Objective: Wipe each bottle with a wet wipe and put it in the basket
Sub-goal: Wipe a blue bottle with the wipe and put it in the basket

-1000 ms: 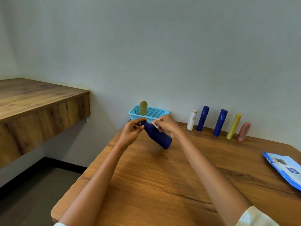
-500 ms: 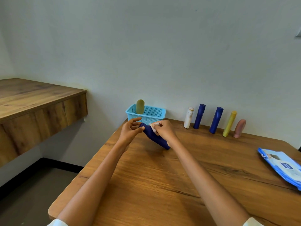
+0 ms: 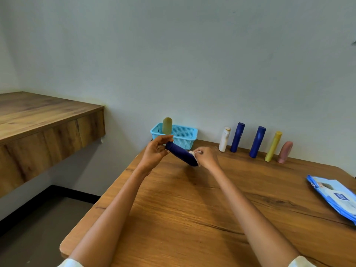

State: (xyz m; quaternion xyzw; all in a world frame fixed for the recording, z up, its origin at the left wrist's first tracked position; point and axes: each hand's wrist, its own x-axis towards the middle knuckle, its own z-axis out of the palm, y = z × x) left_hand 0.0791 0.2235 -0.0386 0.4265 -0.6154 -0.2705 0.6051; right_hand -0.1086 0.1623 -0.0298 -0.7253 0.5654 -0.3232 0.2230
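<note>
Above the table (image 3: 192,209), the right hand (image 3: 207,158), pinching the wipe (image 3: 193,153), has slid down the blue bottle (image 3: 182,153); left hand (image 3: 156,151) fingers grip its top, so wiping is nearly done.

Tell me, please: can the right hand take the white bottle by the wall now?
Probably not yet. The right hand holds the wet wipe against the dark blue bottle; otherwise the way to the white bottle looks free.
</note>
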